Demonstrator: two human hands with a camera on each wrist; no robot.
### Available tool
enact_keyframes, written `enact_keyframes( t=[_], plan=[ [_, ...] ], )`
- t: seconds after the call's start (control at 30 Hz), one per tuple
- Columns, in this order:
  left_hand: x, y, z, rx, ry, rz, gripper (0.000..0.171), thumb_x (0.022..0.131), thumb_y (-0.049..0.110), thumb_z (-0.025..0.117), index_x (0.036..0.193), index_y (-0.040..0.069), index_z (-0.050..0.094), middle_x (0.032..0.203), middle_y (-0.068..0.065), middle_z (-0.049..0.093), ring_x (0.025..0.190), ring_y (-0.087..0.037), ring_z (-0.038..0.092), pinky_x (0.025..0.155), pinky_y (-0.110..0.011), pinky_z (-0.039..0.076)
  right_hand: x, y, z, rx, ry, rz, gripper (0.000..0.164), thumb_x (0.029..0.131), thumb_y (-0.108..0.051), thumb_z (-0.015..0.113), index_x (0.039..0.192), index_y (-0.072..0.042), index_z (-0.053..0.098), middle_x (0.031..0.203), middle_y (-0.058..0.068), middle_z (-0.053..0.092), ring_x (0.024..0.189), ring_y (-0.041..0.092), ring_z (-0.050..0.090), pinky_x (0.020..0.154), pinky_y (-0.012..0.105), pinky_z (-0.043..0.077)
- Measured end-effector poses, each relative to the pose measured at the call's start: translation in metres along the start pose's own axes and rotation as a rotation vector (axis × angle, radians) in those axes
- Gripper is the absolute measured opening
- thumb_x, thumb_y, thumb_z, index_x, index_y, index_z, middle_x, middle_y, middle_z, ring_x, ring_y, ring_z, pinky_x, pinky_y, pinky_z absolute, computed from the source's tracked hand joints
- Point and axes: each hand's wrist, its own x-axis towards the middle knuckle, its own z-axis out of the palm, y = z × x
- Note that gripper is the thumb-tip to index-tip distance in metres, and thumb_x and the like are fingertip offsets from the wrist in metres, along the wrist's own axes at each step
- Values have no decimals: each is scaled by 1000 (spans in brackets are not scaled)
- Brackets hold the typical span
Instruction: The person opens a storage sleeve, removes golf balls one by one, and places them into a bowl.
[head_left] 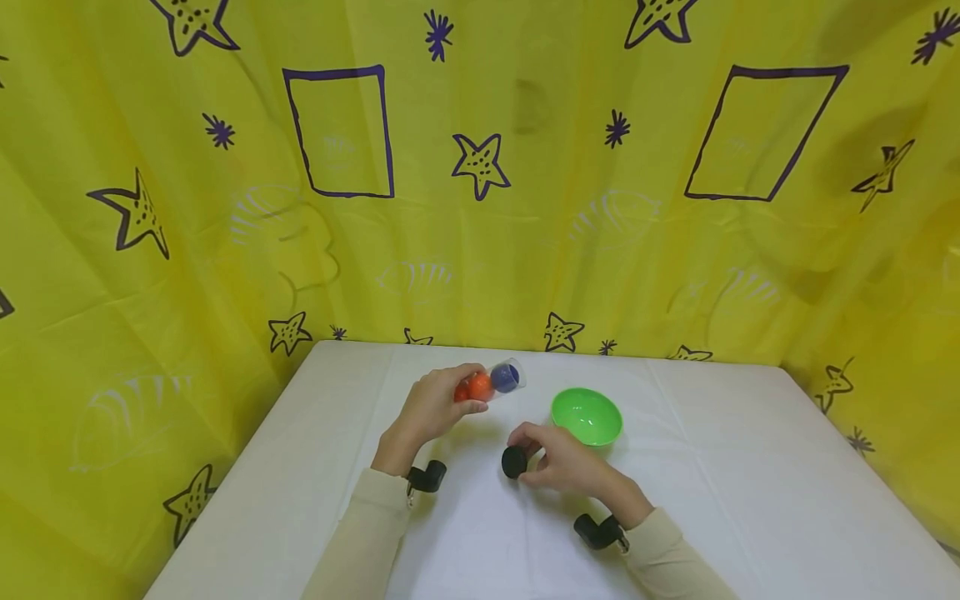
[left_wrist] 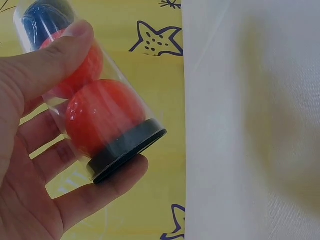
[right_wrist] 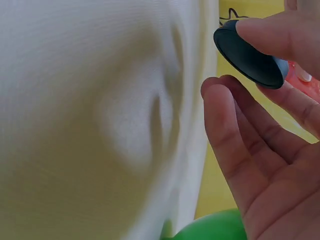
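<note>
My left hand [head_left: 431, 404] grips a clear plastic tube [head_left: 521, 372] above the table, tilted with its uncapped end up and to the right. Inside it a dark blue ball [head_left: 505, 377] lies nearest that end, followed by two orange-red balls [left_wrist: 105, 116]. A black cap [left_wrist: 129, 149] closes the tube's other end, and a fingertip lies against it. Lower and to the right, my right hand [head_left: 562, 460] pinches a round black lid [head_left: 513, 462] between thumb and finger, apart from the tube. The right wrist view shows the lid [right_wrist: 247, 56] by the thumb tip.
A bright green bowl [head_left: 587, 416] stands on the white-covered table [head_left: 742, 475], just behind my right hand. Yellow curtains [head_left: 480, 242] printed with stars hang behind the table and along both sides.
</note>
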Motion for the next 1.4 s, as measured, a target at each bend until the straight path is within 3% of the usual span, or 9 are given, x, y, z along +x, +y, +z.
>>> enact_keyframes(
  t=[0.2, 0.4, 0.6, 0.83, 1.4],
  plan=[
    [0, 1, 1, -10, 1, 0, 50, 83, 27, 85, 129, 18, 67, 110, -6, 74, 93, -22, 64, 86, -40, 55, 0, 4, 3, -56, -41, 14, 39, 82, -5, 80, 118, -8, 66, 107, 2, 70, 92, 13, 63, 80, 25, 56],
    [1, 1, 2, -19, -12, -4, 50, 84, 27, 84, 130, 18, 66, 111, -6, 74, 94, -22, 63, 86, -39, 55, -2, 5, 3, -84, -55, 44, 38, 82, -6, 82, 117, -7, 66, 99, 2, 68, 82, 12, 61, 74, 23, 53],
    [1, 0, 3, -21, -22, -5, 51, 85, 26, 84, 131, 19, 65, 113, -5, 73, 95, -21, 63, 87, -39, 54, -3, 6, 3, -92, -72, 113, 37, 82, -7, 82, 116, -7, 67, 97, 1, 65, 83, 15, 57, 72, 24, 49],
    [0, 0, 5, -42, -31, -8, 51, 85, 25, 84, 132, 17, 64, 116, -5, 72, 98, -22, 63, 89, -41, 55, -3, 5, 5, -121, -76, 133, 35, 82, -8, 83, 113, -9, 65, 93, -1, 61, 80, 17, 55, 69, 25, 47],
    [0, 3, 6, -61, -22, -11, 53, 84, 22, 85, 132, 18, 63, 126, -6, 69, 110, -26, 63, 95, -48, 54, -4, 3, 7, -171, -54, 172, 39, 82, -11, 83, 114, -8, 61, 103, 2, 61, 82, 15, 52, 72, 25, 47]
  ],
)
